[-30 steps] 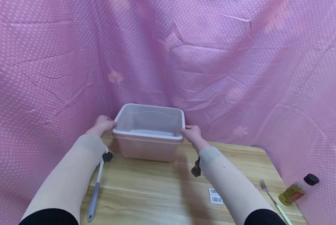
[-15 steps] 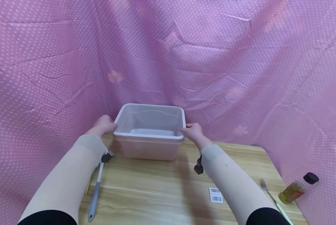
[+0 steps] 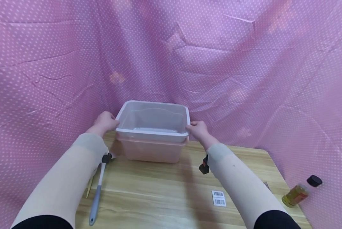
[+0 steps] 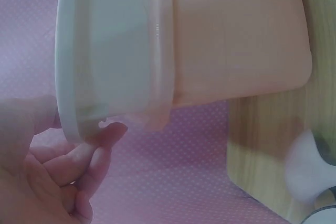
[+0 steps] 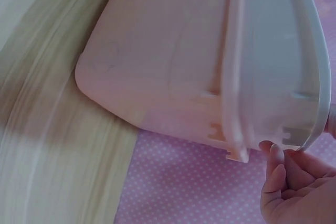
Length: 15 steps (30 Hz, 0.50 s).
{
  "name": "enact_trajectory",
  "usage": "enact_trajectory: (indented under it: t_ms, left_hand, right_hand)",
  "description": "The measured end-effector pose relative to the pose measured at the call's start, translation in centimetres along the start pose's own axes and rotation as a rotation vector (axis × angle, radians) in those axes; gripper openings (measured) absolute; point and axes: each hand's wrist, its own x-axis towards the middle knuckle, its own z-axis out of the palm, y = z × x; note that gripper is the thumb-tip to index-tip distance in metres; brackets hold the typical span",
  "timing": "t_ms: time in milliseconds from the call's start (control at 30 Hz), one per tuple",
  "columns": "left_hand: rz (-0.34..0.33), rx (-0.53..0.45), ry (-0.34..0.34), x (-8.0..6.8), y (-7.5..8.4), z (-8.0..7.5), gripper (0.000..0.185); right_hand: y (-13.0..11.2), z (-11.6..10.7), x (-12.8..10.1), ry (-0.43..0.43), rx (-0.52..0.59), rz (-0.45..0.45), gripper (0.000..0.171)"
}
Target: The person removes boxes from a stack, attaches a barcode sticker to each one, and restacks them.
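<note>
Head view: left fingers (image 3: 115, 123) and right fingers (image 3: 191, 128) pinch a white bin (image 3: 156, 117), partly hidden inside a pink bin (image 3: 151, 151).

From the person's side of the table (image 3: 159, 197), the head view looks forward and down from well back, while both wrist views, turned sideways, face the far edge from close in, sharing the front walls of the white bin (image 3: 152, 136) and pink bin (image 3: 151, 153).
</note>
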Motion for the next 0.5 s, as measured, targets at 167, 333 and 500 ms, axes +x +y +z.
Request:
enact_trajectory:
  t_ms: [167, 333, 500]
  left_hand:
    - [-0.003, -0.037, 0.049, -1.0, 1.6, -1.2, 0.037]
    - [-0.076, -0.22, 0.053, -1.7, 2.7, -1.9, 0.036]
    - [-0.036, -0.216, 0.116, -2.2, 3.9, -3.2, 0.035]
  right_hand:
    - [-0.9, -1.0, -0.7, -0.007, 0.04, -0.024, 0.048]
    - [-2.5, -2.2, -1.1, 0.015, 0.02, -0.097, 0.046]
    - [-4.4, -3.7, -1.6, 0.049, 0.005, -0.156, 0.047]
